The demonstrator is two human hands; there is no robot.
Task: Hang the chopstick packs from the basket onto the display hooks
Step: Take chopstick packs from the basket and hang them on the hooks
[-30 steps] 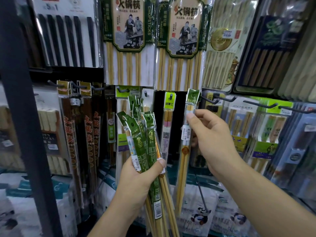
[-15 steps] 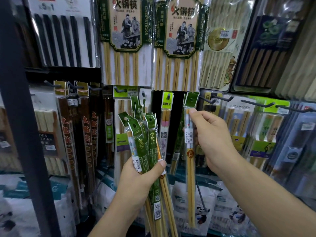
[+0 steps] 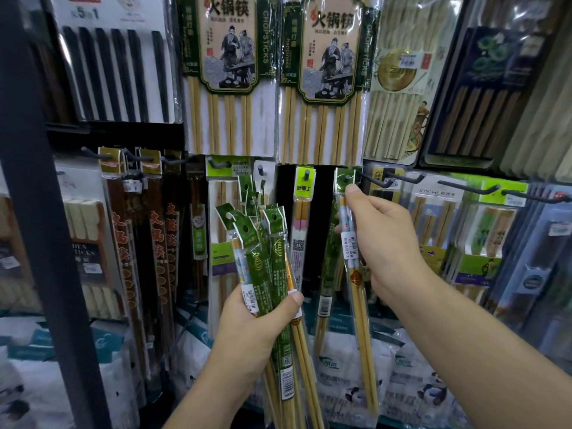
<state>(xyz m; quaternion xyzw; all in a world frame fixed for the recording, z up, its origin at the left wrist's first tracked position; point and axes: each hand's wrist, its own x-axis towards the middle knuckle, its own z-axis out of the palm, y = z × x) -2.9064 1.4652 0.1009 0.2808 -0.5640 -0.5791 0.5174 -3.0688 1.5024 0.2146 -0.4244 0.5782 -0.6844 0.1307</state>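
1. the right hand (image 3: 387, 246) pinches one slim clear plastic chopstick pack with a green card header (image 3: 349, 247). the thumb lies on the front just below the header, and the other fingers are behind the pack, mostly hidden.
2. this pack hangs upright at the short dark metal display hook (image 3: 348, 178). the hook tip shows through the header hole, so i judge the pack is on the hook or nearly on. how deep it sits i cannot tell.
3. the left hand (image 3: 257, 332) grips a bundle of the same green-topped packs (image 3: 275, 252) around the middle, with the thumb across the front. the headers fan out above the fist. the basket is not in view.
4. a pack looks light, long and thin. the sticks inside are probably stiff, but the film is smooth and may slip between fingers.
5. the header seems thin and bendable, and its hole could tear if it is pulled sideways.
6. the best hold, i think, is high, just under the header, so the hole is steady. a low hold lets the top swing.
7. in the bundle the packs may slide on each other, so it needs a firm grip.
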